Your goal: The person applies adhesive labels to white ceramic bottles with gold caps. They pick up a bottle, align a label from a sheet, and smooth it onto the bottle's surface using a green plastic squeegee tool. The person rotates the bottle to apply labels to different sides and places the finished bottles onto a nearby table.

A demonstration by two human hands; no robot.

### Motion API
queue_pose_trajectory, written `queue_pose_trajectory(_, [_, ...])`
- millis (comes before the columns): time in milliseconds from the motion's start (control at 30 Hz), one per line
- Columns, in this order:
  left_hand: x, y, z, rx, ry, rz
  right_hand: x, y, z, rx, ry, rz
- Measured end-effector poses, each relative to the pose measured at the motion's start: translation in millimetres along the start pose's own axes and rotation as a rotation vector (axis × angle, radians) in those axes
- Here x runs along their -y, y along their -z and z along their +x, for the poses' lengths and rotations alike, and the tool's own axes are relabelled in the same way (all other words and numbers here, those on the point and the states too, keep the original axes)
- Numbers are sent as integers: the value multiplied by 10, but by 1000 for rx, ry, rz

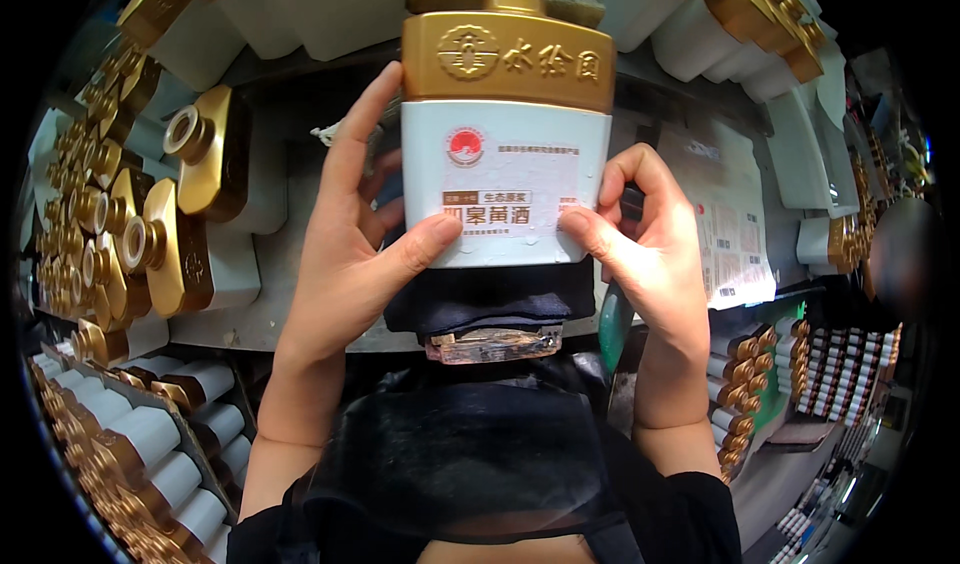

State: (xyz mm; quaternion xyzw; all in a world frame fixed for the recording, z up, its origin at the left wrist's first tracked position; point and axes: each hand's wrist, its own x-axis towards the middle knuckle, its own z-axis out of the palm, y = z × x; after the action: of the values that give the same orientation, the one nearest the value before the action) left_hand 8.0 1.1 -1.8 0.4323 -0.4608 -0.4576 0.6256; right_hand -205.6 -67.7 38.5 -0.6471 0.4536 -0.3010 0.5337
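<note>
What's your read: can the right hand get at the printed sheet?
Probably yes: the printed sheet lies beside the right hand, with nothing visible between, though that hand is gripping the bottle.

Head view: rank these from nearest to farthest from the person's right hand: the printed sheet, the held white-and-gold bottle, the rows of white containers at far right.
From the right hand:
1. White-and-gold bottle: touching, on its left.
2. Printed sheet: just to its right.
3. Rows of white containers: far right, in the background.
</note>
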Motion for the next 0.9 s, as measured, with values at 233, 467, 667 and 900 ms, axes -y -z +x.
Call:
queue_pose_trajectory(233, [-15, 1, -12, 9, -5, 57, -16, -2, -1, -1, -3, -1])
queue_pose_trajectory(467, [24, 60, -20, 58, -17, 6, -237, 865, 485, -224, 39, 509])
queue_pose_trajectory(667, [21, -12, -11, -3, 24, 47, 310, 248, -22, -209, 580, -380])
queue_pose_trajectory(900, [101, 49, -45, 30, -45, 13, 664, -295, 409, -293, 1006, -1012])
